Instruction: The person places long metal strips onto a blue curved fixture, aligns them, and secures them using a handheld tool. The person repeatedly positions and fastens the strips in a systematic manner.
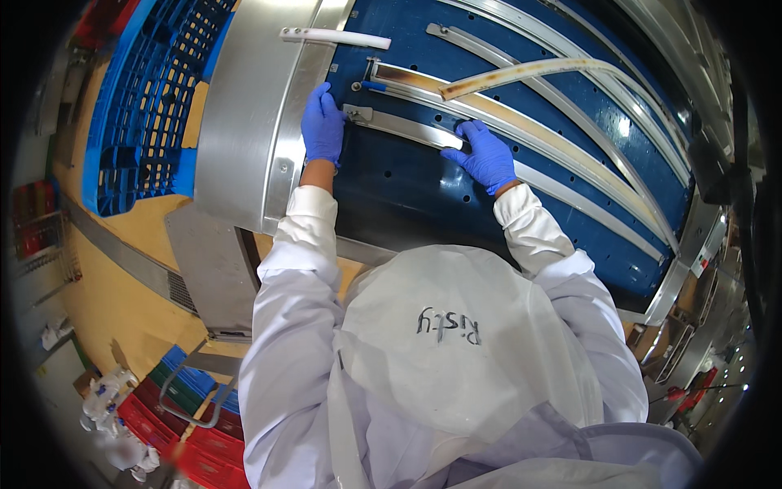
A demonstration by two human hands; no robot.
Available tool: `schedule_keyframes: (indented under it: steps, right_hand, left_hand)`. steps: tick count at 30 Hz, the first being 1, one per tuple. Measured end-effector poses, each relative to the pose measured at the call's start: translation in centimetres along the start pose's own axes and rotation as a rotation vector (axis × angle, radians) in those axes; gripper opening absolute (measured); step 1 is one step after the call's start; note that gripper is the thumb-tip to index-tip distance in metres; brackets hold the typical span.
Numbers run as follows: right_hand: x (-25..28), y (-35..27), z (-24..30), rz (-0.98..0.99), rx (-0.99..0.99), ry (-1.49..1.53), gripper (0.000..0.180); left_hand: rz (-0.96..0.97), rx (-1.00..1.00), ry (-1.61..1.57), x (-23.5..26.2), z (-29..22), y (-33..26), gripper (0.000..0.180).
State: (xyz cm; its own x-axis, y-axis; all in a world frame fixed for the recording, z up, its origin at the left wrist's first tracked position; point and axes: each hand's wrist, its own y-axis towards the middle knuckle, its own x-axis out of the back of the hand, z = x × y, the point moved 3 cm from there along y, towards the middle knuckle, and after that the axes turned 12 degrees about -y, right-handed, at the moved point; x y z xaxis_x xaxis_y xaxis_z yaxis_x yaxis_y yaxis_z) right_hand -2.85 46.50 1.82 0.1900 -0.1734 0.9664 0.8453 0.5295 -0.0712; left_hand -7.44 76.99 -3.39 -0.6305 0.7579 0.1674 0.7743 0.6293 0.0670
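In the head view, the rail [407, 128] lies on the blue bed [391, 187], its near end by the left hand [323, 130], whose grip cannot be told; the right hand [489, 157] spreads thumb and fingers over it, perhaps pinching. Uneven lifting could twist the rail; a bump could dislodge the curved strip [505, 78] lying across other rails. Counted: two hands, one handled rail, one curved strip, one short white strip [342, 37], one blue pallet [134, 114]; overlapping rails defy counting.

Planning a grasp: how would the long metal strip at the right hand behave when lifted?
The metal strip probably flexes, being long and narrow. Its shiny face might slip against the gloved right hand. Lying flat, it likely won't roll.
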Motion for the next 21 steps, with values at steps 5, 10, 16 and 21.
schedule_keyframes:
  steps: [5,10,16,21]
  right_hand:
    - [0.2,-0.7,-0.8,0.029,0.01,-0.048,0.05]
    - [0.4,-3.4,-2.8,0.022,-0.021,-0.08,0.046]
    - [-0.1,-4.3,-3.7,-0.013,-0.032,-0.033,0.04]
    - [-0.3,-3.9,-3.5,-0.037,0.01,-0.034,0.039]
  left_hand:
    - [0.276,-0.179,0.112,0.2,-1.5,-2.0,0.039]
    - [0.363,-0.239,0.442,0.3,-4.5,-4.9,0.071]
    - [0.286,-0.059,0.415,0.9,-1.6,-5.3,0.082]
    - [0.297,0.365,-0.059,1.7,0.6,-3.2,0.068]
